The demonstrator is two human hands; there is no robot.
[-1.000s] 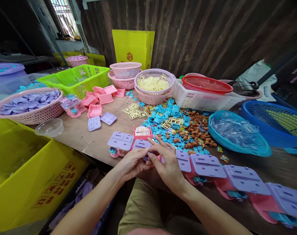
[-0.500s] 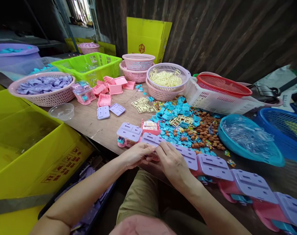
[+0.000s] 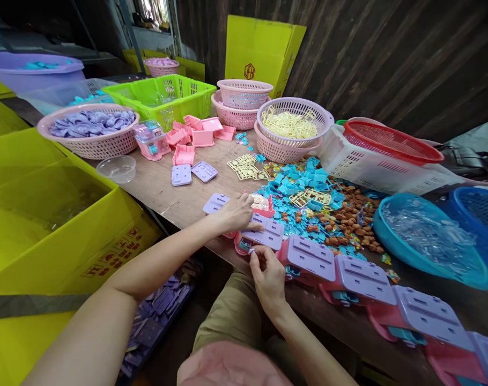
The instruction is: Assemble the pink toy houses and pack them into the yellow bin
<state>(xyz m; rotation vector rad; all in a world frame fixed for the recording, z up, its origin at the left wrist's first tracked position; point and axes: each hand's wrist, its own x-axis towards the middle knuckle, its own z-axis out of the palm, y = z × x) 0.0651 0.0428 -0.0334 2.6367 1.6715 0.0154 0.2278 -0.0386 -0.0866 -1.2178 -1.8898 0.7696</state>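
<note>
My left hand (image 3: 236, 213) lies palm down over a pink toy with a purple lid (image 3: 270, 231). Its thumb stretches across the lid, while the other fingers are apart from it, near a small pink tray (image 3: 267, 206). Just in front of this toy, my right hand (image 3: 267, 276) pinches a tiny purple piece (image 3: 251, 250) between thumb and forefinger. More such toys stand in a row along the table's front edge, among them one with a purple lid (image 3: 311, 257) to the right. Another purple lid (image 3: 215, 202) is partly covered by my left hand.
Behind the row lie heaps of blue parts (image 3: 296, 182) and brown pieces (image 3: 352, 214). Baskets, including one of cream parts (image 3: 296, 126), line the back. A blue basin (image 3: 485, 276) of clear plastic stands right. A yellow carton (image 3: 119, 214) is at left.
My hands, close together before, are now apart. The left has shifted onto the lid; the right has dropped to the toy's front with the tiny purple piece. The view has turned slightly left.
</note>
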